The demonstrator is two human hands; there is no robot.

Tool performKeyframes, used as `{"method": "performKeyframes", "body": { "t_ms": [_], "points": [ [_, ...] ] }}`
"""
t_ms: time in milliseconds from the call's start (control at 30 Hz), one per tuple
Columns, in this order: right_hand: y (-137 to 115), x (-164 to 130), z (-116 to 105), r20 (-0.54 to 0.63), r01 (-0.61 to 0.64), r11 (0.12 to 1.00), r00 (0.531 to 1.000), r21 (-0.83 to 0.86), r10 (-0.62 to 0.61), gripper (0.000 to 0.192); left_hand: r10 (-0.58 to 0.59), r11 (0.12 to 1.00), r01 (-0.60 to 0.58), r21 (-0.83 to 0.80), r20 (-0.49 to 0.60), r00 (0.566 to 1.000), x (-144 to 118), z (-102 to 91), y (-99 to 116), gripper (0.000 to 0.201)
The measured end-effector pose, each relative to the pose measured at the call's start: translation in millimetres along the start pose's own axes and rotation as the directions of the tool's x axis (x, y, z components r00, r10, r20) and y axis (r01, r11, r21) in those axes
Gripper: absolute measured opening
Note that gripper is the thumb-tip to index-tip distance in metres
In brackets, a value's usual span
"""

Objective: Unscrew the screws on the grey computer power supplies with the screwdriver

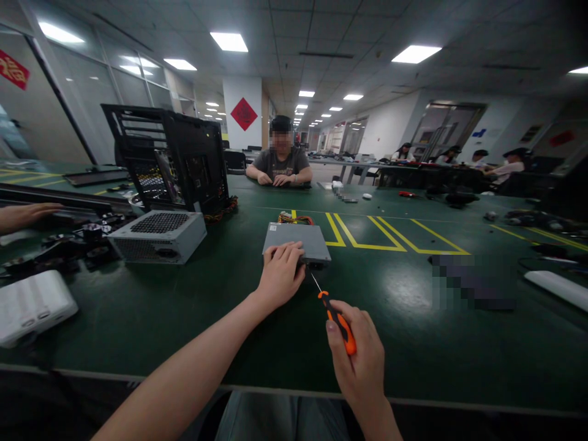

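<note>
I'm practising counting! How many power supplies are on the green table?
2: the flat power supply under the left hand and the taller power supply in front of the black computer case. More could be hidden.

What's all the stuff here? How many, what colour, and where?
Small box: one, grey, table's middle
Screwdriver: one, orange and black, near small box
Wires: several, multicoloured, behind small box
Big box: one, grey, left
Computer case: one, black, behind big box
White box: one, white, near left
Parts: many, black, left
Table: one, green, underneath
Person: one, grey shirt, opposite
Faraway people: several, dark hats, right
Small items: several, mixed colours, right
Red signs: three, red, background
Lights: many, white, ceiling
Someone else's hand: one, bare, left edge
Legs: two, bluish trousers, below
Left hand: one, bare, on small box
Right hand: one, bare, holding screwdriver
</note>
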State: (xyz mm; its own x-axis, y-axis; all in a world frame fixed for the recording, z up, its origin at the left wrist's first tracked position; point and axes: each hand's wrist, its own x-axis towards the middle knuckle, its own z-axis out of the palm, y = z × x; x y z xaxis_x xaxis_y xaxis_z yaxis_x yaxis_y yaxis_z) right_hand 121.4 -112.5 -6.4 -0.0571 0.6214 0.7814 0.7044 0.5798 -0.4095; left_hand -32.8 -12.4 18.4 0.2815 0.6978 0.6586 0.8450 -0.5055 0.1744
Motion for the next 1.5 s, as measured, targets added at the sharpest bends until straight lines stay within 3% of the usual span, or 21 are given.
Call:
{"method": "performKeyframes", "body": {
  "t_ms": [100, 267, 400, 700, 867, 1033, 1300, 1500],
  "points": [
    [1.8, -1.9, 1.3, -0.006, -0.033, 0.999, 0.999, 0.033, 0.034, 0.021, -0.002, 1.0, 0.002, 0.003, 0.001, 1.0, -0.3, 0.2, -0.2, 0.022],
    [-2.0, 1.0, 0.7, 0.031, 0.082, 0.996, 0.996, -0.035, -0.081, 0.015, 0.006, 1.0, -0.006, 0.008, 0.007, 1.0, -0.7, 0.7, -0.2, 0.022],
    [-5.2, 3.9, -1.1, 0.053, 0.099, 0.993, 0.994, -0.067, -0.095, 0.013, 0.005, 1.0, -0.005, 0.012, 0.003, 1.0, -0.5, 1.6, -0.4, 0.022],
    [1.1, -2.8, 2.2, 0.004, -0.057, 0.998, 0.998, 0.026, 0.057, 0.025, 0.001, 1.0, -0.001, 0.008, 0.014, 1.0, -0.1, 1.5, -0.1, 0.022],
    [-3.4, 1.0, 1.2, 0.049, 0.092, 0.995, 0.995, -0.045, -0.09, 0.016, 0.007, 1.0, -0.007, 0.002, 0.012, 1.0, 0.0, 1.5, -1.0, 0.022],
    [-6.0, 5.1, -0.3, 0.087, 0.111, 0.992, 0.991, -0.061, -0.105, 0.011, 0.004, 1.0, -0.004, 0.009, 0.005, 1.0, -0.5, 2.4, -1.3, 0.022],
    [-0.8, -1.1, 3.4, 0.063, -0.043, 0.999, 0.997, 0.022, 0.042, 0.026, 0.006, 1.0, -0.006, 0.012, 0.016, 1.0, -0.4, 1.1, -1.1, 0.023],
    [-4.4, 2.0, 2.3, 0.113, 0.097, 0.994, 0.99, -0.051, -0.09, 0.014, 0.003, 1.0, -0.003, 0.006, 0.014, 1.0, -0.6, 1.1, -0.8, 0.023]
  ]
}}
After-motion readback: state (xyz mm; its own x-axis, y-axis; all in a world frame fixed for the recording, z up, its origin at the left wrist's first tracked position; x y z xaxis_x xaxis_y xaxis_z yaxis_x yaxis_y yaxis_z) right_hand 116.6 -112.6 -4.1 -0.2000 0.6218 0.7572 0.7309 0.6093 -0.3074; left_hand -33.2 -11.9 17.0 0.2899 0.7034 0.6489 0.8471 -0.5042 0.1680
